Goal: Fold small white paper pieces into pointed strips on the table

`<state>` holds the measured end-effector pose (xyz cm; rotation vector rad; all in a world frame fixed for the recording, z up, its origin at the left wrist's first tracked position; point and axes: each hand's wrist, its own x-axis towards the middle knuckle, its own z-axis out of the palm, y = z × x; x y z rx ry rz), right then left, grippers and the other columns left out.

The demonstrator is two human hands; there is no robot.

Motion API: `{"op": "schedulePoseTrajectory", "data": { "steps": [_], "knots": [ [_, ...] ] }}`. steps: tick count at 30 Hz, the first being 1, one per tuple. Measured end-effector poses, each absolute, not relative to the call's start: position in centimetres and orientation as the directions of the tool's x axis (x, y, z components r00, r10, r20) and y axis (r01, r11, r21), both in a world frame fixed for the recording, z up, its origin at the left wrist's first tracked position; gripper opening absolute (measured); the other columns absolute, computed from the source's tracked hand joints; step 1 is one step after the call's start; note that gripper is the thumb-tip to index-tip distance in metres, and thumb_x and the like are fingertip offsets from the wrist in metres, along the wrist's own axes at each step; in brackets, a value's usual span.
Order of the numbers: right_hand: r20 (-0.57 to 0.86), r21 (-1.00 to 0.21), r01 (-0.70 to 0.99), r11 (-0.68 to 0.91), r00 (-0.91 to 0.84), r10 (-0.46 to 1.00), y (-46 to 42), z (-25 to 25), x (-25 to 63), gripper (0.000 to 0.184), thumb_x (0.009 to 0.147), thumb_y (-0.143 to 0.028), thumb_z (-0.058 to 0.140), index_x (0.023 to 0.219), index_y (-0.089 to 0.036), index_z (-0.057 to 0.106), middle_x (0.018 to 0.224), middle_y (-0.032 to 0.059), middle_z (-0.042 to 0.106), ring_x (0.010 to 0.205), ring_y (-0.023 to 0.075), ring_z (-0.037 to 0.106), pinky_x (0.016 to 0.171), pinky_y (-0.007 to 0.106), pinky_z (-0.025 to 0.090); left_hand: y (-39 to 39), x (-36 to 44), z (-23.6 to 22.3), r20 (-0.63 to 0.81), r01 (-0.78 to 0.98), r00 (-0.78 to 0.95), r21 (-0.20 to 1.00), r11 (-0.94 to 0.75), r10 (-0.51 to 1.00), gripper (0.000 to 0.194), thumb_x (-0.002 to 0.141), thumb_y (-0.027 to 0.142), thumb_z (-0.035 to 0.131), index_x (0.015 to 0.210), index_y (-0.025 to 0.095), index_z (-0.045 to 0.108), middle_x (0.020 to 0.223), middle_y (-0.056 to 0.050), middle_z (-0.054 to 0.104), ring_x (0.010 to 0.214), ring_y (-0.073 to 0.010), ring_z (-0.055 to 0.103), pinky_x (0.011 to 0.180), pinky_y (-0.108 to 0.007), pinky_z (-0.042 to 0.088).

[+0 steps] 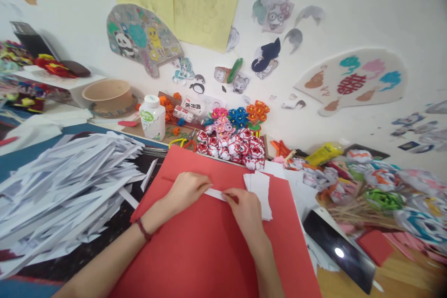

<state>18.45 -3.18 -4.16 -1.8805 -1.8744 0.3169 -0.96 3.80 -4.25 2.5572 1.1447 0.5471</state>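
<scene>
A narrow white paper strip [215,193] stretches between my two hands, just above or on a large red sheet [195,247]. My left hand [190,189] pinches its left end between thumb and fingers. At the other end, my right hand [244,207] has its thumb and fingertips closed on the strip. Right beside the right hand lies a small stack of white paper pieces [261,188], partly covered by that hand. Farther left spreads a big pile of folded white paper strips [77,195] on a dark surface.
Red-and-white paper flowers [237,146] sit behind the red sheet, with a white bottle [152,118] to their left. A black phone [338,249] lies at the right, near bagged craft supplies [384,198]. The wall [216,4] rises close behind.
</scene>
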Motion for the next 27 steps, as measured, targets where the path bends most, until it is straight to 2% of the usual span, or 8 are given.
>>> {"op": "schedulePoseTrajectory", "data": {
  "steps": [3, 5, 11, 18, 24, 27],
  "knots": [
    [0.209, -0.455, 0.884, 0.106, -0.009, 0.978, -2.93, -4.4, 18.0, 0.013, 0.083, -0.02, 0.056, 0.083, -0.026, 0.068, 0.079, -0.0011, 0.067, 0.072, 0.0158, 0.063, 0.061, 0.025, 0.039, 3.84, -0.85, -4.13, 0.247, 0.594, 0.601, 0.498, -0.632, 0.76, 0.018, 0.089, 0.03, 0.049, 0.085, 0.02, 0.063, 0.081, 0.0, 0.065, 0.075, -0.0136, 0.059, 0.065, -0.022, 0.037],
    [0.231, -0.434, 0.892, 0.126, -0.025, 0.973, -2.85, -4.56, 17.73, 0.012, 0.082, -0.017, 0.056, 0.083, -0.024, 0.066, 0.081, -0.0004, 0.064, 0.072, 0.015, 0.061, 0.06, 0.025, 0.038, 3.9, -0.75, -4.14, 0.255, 0.563, 0.621, 0.513, -0.648, 0.741, 0.013, 0.086, 0.029, 0.053, 0.084, 0.02, 0.062, 0.084, -0.001, 0.063, 0.08, -0.0147, 0.057, 0.069, -0.023, 0.038],
    [0.252, -0.485, 0.862, 0.149, -0.025, 0.967, -2.72, -5.0, 17.67, 0.009, 0.082, -0.017, 0.055, 0.085, -0.023, 0.061, 0.086, 0.0003, 0.06, 0.073, 0.0158, 0.06, 0.061, 0.026, 0.041, 3.84, -0.28, -4.49, 0.224, 0.592, 0.623, 0.491, -0.639, 0.749, 0.007, 0.079, 0.023, 0.062, 0.081, 0.018, 0.057, 0.084, -0.001, 0.057, 0.081, -0.0174, 0.05, 0.072, -0.027, 0.036],
    [0.238, -0.543, 0.83, 0.131, 0.002, 0.971, -2.68, -4.98, 17.41, 0.006, 0.08, -0.015, 0.057, 0.081, -0.021, 0.058, 0.083, 0.0012, 0.059, 0.074, 0.0172, 0.057, 0.065, 0.027, 0.042, 3.9, -0.6, -4.41, 0.212, 0.578, 0.646, 0.492, -0.651, 0.734, 0.015, 0.081, 0.033, 0.06, 0.083, 0.019, 0.057, 0.083, -0.001, 0.058, 0.081, -0.0178, 0.048, 0.073, -0.029, 0.032],
    [0.19, -0.625, 0.77, 0.13, -0.012, 0.982, -2.45, -4.79, 17.85, 0.007, 0.077, -0.014, 0.058, 0.078, -0.02, 0.061, 0.078, 0.0003, 0.061, 0.07, 0.0161, 0.056, 0.062, 0.026, 0.041, 3.65, -0.37, -4.21, 0.235, 0.586, 0.658, 0.438, -0.682, 0.715, 0.008, 0.083, 0.024, 0.059, 0.078, 0.018, 0.057, 0.079, 0.0, 0.059, 0.081, -0.0177, 0.047, 0.072, -0.03, 0.028],
    [0.209, -0.597, 0.786, 0.16, -0.04, 0.977, -2.36, -4.95, 18.11, 0.007, 0.079, -0.016, 0.057, 0.077, -0.02, 0.062, 0.077, 0.0013, 0.062, 0.072, 0.0168, 0.057, 0.062, 0.026, 0.041, 3.32, -0.06, -4.12, 0.266, 0.558, 0.696, 0.384, -0.736, 0.667, 0.012, 0.087, 0.026, 0.053, 0.08, 0.018, 0.058, 0.08, -0.001, 0.059, 0.082, -0.0179, 0.046, 0.071, -0.031, 0.028]
  ]
}}
